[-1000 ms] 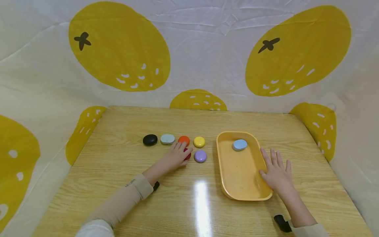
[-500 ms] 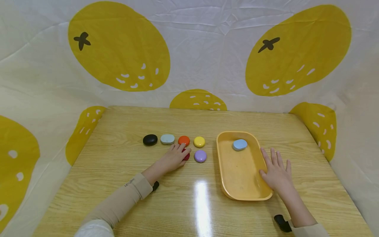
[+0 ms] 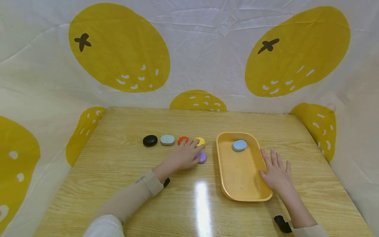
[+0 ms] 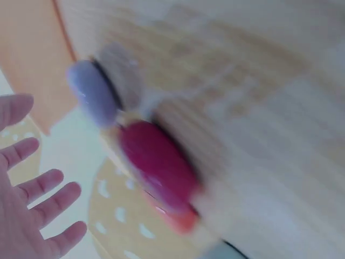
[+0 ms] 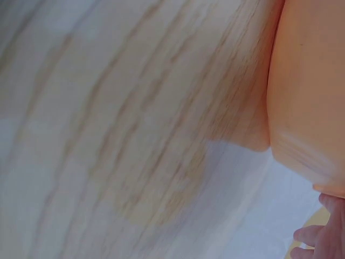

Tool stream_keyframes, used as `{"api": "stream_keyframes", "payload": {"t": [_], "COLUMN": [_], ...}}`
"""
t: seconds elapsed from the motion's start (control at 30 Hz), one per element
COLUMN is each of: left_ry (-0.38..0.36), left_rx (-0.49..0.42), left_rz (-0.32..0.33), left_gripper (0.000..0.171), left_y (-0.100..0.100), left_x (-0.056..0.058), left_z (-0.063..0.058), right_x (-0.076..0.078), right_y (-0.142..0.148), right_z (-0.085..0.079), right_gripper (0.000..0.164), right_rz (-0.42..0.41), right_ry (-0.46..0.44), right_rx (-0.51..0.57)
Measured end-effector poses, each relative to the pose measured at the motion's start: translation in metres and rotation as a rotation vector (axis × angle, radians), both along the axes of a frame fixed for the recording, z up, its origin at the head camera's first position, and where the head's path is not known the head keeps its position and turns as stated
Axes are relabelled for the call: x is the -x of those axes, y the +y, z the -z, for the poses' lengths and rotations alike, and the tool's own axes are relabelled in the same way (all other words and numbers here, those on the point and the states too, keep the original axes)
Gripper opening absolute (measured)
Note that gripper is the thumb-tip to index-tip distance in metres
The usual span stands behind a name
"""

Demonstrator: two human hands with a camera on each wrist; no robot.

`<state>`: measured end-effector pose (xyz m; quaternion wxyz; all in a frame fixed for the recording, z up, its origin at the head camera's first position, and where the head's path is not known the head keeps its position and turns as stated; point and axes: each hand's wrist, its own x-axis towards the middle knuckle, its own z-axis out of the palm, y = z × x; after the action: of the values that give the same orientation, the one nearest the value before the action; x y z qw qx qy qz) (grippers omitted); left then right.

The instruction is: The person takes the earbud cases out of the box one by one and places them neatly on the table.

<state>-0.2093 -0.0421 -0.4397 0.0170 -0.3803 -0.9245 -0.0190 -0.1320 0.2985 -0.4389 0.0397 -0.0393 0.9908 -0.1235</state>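
Observation:
My left hand [image 3: 183, 156] reaches over the smooth pebble-like pieces, its fingers spread apart in the left wrist view. A dark red piece [image 4: 159, 167] lies on the table there, apart from the fingers; in the head view the hand hides it. Just beyond the fingertips are a purple piece [image 3: 202, 157] and a yellow piece [image 3: 200, 141]. An orange-red piece [image 3: 182, 140] is partly covered by the hand. My right hand [image 3: 276, 173] rests with straight, spread fingers against the right rim of an orange-yellow tray [image 3: 241, 176]. Inside the tray, near its far end, lies a light blue piece [image 3: 239, 145].
A black piece [image 3: 150, 140] and a grey-green piece [image 3: 167, 140] lie at the left end of the back row. Behind the wooden table [image 3: 127, 121] hangs a white cloth [image 3: 207, 59] printed with yellow fruit.
My left hand has shifted right, from around the dark red piece to beside the purple and yellow ones. The right hand and the tray have stayed in place.

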Motion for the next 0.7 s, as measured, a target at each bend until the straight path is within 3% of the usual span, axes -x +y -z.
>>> {"api": "stream_keyframes", "payload": {"t": [0.13,0.37,0.57,0.7], "left_ry": [0.077,0.133,0.111,0.079], "left_rx": [-0.013,-0.089,-0.093,-0.066], "left_rz": [0.026,0.065,0.095,0.076], "left_gripper": [0.043,0.043,0.044,0.045], "left_y": [0.031,0.084,0.125,0.145], "left_x": [0.005,0.021,0.029,0.031], "left_z": [-0.005,-0.006,-0.002,0.005], "right_x": [0.0,0.0,0.0,0.0], "right_y": [0.0,0.001,0.002,0.003], "right_z": [0.001,0.001,0.002,0.004], "right_gripper": [0.08,0.081,0.082,0.082], "right_rz": [-0.001,-0.005,-0.003,0.002], "right_ry": [0.004,-0.001,-0.007,-0.009], "right_rx": [-0.004,-0.002,-0.004,-0.013]}}
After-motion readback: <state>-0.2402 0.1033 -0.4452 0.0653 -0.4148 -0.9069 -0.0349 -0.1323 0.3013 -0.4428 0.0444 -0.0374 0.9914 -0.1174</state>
